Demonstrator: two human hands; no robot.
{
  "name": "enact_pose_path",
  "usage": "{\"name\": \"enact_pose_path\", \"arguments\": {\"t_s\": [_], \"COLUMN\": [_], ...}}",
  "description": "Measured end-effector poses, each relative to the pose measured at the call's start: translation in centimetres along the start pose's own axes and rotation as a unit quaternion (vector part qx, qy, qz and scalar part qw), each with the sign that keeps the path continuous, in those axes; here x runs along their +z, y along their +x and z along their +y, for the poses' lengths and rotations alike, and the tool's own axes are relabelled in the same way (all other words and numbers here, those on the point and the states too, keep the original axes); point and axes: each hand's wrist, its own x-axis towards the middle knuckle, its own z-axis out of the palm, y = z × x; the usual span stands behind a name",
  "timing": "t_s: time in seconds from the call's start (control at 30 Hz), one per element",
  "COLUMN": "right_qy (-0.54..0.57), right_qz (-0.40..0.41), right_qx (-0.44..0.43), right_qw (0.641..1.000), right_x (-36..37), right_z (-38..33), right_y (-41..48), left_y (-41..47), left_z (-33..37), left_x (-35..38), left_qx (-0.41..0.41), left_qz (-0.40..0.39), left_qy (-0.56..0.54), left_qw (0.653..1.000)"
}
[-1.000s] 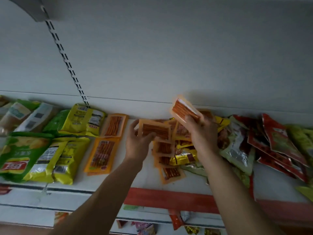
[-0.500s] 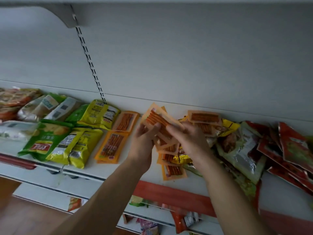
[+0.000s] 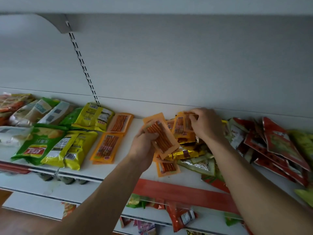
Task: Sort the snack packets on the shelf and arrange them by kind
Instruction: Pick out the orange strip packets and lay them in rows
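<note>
sorting is partway, by my reading; left of the left hand the shelf already carries groups by kind: green packets, yellow packets, then two laid orange packets flat, one behind the other; the left fingers curl round a small orange stack held above the shelf; the right hand pinches one more orange packet with bent fingers at the back of the mixed heap; that heap, below and between both hands, mixes gold, silver-green and orange packets; the red packets slump overlapping well to the right of the right fingers; both look unsorted.

for room, a bare strip of shelf lies just left of the left fingers, beside the laid orange packets; it looks like the natural spot for the stack; the back wall stands just behind the right fingers; the front edge runs under both forearms, and a loose orange packet lies near it.
</note>
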Motion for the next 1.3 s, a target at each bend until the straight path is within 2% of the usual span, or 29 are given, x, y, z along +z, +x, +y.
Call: {"name": "enact_pose_path", "arguments": {"t_s": [0.07, 0.1, 0.13, 0.2, 0.27, 0.33, 0.43, 0.5, 0.57, 0.63, 0.73, 0.83, 0.9, 1.03, 1.1, 1.13, 1.23, 1.3], "right_qy": [0.061, 0.136, 0.242, 0.404, 0.386, 0.383, 0.471, 0.466, 0.444, 0.431, 0.358, 0.338, 0.358, 0.392, 0.411, 0.394, 0.308, 0.289], "right_qz": [0.076, 0.096, 0.08, -0.035, -0.143, -0.168, -0.197, -0.189, -0.153, -0.157, -0.194, -0.118, -0.118, -0.116, -0.103, -0.108, -0.135, -0.142], "right_qx": [0.007, 0.026, 0.056, 0.1, 0.086, 0.073, 0.065, 0.034, 0.01, 0.011, -0.009, -0.029, -0.003, 0.12, 0.165, 0.182, 0.234, 0.265], "right_qw": [0.995, 0.986, 0.965, 0.909, 0.907, 0.906, 0.858, 0.864, 0.883, 0.889, 0.913, 0.933, 0.926, 0.905, 0.891, 0.894, 0.912, 0.909], "right_x": [-1.3, -1.9, -2.5, -2.4, -0.9, 0.7, 2.8, 4.0, 4.6, 5.2, 6.2, 6.7, 7.2, 7.6, 7.7, 7.9, 9.0, 10.0], "right_z": [-0.6, -1.3, -2.4, -4.9, -6.8, -8.2, -9.5, -10.0, -10.4, -10.5, -10.8, -11.4, -11.4, -11.9, -12.5, -12.7, -13.5, -14.2], "right_y": [-0.2, -0.4, -1.0, -2.3, -3.8, -4.8, -5.8, -6.4, -6.9, -7.5, -9.1, -10.1, -10.0, -8.7, -7.4, -6.6, -3.6, -1.8], "left_y": [-0.2, -0.1, -0.1, -0.1, -0.3, -0.8, -1.4, -1.5, -1.5, -1.8, -2.0, -1.6, -1.0, -0.6, 0.1, 0.6, 2.8, 4.1], "left_z": [0.3, 0.6, 0.8, 1.5, 2.1, 2.7, 3.4, 3.7, 4.1, 4.0, 2.1, 0.9, 1.6, 3.9, 5.1, 5.8, 8.0, 8.8], "left_x": [0.0, 0.0, 0.2, 0.4, 0.6, 0.3, -0.5, -1.5, -2.4, -3.3, -4.8, -6.0, -6.2, -7.2, -8.8, -9.7, -12.0, -12.9], "left_qx": [0.006, 0.012, 0.018, 0.031, 0.037, 0.042, 0.07, 0.108, 0.16, 0.18, 0.125, 0.067, 0.062, 0.068, 0.117, 0.154, 0.233, 0.23], "left_qz": [0.0, 0.003, 0.009, 0.009, -0.015, -0.041, -0.021, 0.005, 0.003, -0.008, 0.015, 0.039, 0.03, -0.006, 0.016, 0.031, 0.021, -0.02], "left_qy": [0.004, 0.005, 0.006, 0.011, 0.024, 0.039, 0.062, 0.067, 0.105, 0.148, 0.209, 0.24, 0.238, 0.251, 0.33, 0.403, 0.617, 0.694], "left_qw": [1.0, 1.0, 1.0, 0.999, 0.999, 0.998, 0.995, 0.992, 0.981, 0.972, 0.97, 0.968, 0.969, 0.965, 0.936, 0.902, 0.751, 0.682]}}
